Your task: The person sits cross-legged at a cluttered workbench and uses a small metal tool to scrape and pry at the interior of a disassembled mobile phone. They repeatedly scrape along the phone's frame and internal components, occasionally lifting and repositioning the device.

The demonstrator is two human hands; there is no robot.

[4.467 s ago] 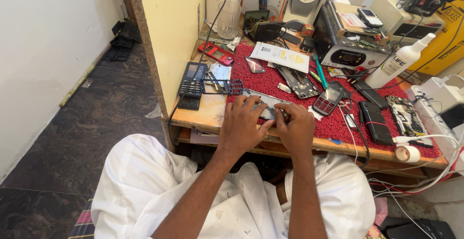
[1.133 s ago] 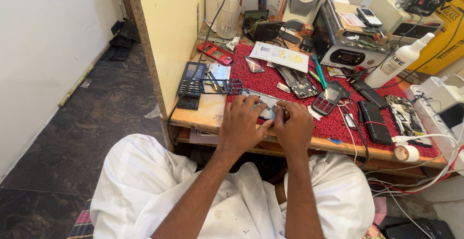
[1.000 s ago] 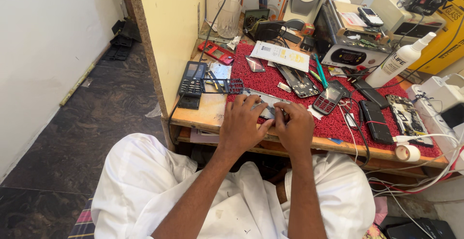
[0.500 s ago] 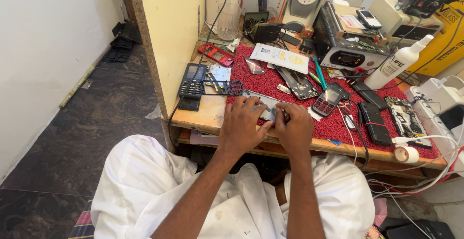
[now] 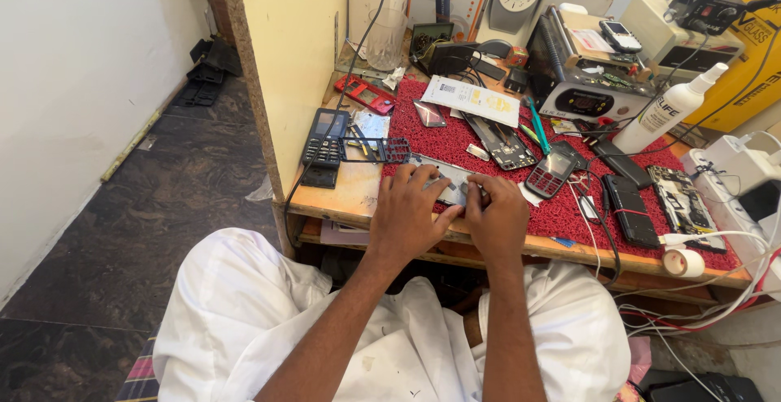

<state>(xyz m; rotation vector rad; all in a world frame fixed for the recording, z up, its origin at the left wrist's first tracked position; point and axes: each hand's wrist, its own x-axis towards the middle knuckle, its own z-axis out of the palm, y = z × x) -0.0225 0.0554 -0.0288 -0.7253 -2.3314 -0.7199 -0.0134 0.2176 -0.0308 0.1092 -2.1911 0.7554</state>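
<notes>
Red, nubbly matting (image 5: 488,146) covered most of the wooden bench (image 5: 350,198), and on its near edge lay the grey, flat phone part (image 5: 443,182) that both hands were working on. Compared with the views of a second and of several seconds before, almost nothing had shifted: the same two hands sat over the same part in the same spot, with only small finger movements between them. That suggested slow, fine work on one piece rather than a change of piece or tool.

The left hand (image 5: 411,211) was spread over the part, fingers pressing down on its near end and pinning it to the mat. The right hand (image 5: 498,216) was curled close against it, its fingertips pinched together at the part's right end; whether they held a small tool could not be told, since the fingers hid it.

Around them the bench was crowded with hard, flat, mostly dark shapes. A black keypad phone (image 5: 325,137) lay at the left beside a thin, open keypad frame (image 5: 374,150). A red phone (image 5: 366,94) sat further back. A white paper slip (image 5: 473,99) rested on the mat, an opened phone (image 5: 504,143) showed its bare board, and a green-handled tool (image 5: 537,125) lay beside it. A white plastic spray bottle (image 5: 671,109) leaned at the right, and a roll of pale tape (image 5: 683,262) sat on the bench's front edge.
</notes>
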